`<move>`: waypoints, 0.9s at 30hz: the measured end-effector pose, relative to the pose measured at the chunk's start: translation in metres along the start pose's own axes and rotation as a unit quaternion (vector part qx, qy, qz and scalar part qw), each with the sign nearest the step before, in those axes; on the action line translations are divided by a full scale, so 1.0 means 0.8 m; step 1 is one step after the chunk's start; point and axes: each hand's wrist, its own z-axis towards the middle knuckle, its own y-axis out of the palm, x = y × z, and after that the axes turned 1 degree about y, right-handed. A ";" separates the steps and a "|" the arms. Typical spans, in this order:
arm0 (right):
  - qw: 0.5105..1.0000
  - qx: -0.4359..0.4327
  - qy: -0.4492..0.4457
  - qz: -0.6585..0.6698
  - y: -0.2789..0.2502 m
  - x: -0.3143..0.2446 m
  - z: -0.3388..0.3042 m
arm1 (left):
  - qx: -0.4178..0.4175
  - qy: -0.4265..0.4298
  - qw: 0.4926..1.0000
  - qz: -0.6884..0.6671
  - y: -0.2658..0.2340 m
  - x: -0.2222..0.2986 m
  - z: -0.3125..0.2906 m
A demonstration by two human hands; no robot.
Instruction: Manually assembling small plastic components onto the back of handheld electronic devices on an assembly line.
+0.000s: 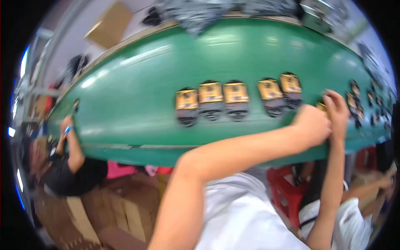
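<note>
At the right of the green table, my two hands meet, slightly blurred. My left hand (313, 125) reaches across with its fingers curled closed. My right hand (338, 109) is upright beside it, its fingers bent inward. Between them shows the yellow part of a yellow-labelled dark bundle (321, 106); both hands seem to grip it, though most of it is hidden. Left of my hands lie a pair of similar bundles, one (291, 88) nearest my left hand and another (271, 96) against it. Further left, three more bundles (211, 98) sit side by side.
The long green table (137, 96) curves across the view. More dark and yellow bundles (354, 104) lie at its far right. Grey plastic bags (196, 14) and a cardboard box (109, 25) are beyond the far edge. Other people work at the left (68, 166) and right (348, 221). A red stool (283, 187) stands below.
</note>
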 end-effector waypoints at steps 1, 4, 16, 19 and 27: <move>0.999 -0.022 -0.001 0.048 0.023 -0.018 -0.001 | 0.027 0.011 1.000 -0.005 -0.008 -0.013 -0.020; 0.993 -0.029 -0.018 0.114 0.023 -0.020 0.002 | 0.152 0.011 0.988 0.014 -0.018 -0.036 -0.046; 0.977 -0.081 -0.115 -0.158 0.028 -0.055 -0.052 | 0.003 -0.073 0.994 0.085 -0.060 -0.125 -0.040; 0.978 -0.073 -0.099 -0.171 -0.002 -0.021 -0.039 | 0.108 -0.028 0.991 0.075 -0.023 -0.114 -0.021; 0.977 -0.103 -0.123 -0.139 0.017 -0.008 0.011 | 0.153 -0.056 0.983 0.088 -0.001 -0.120 -0.047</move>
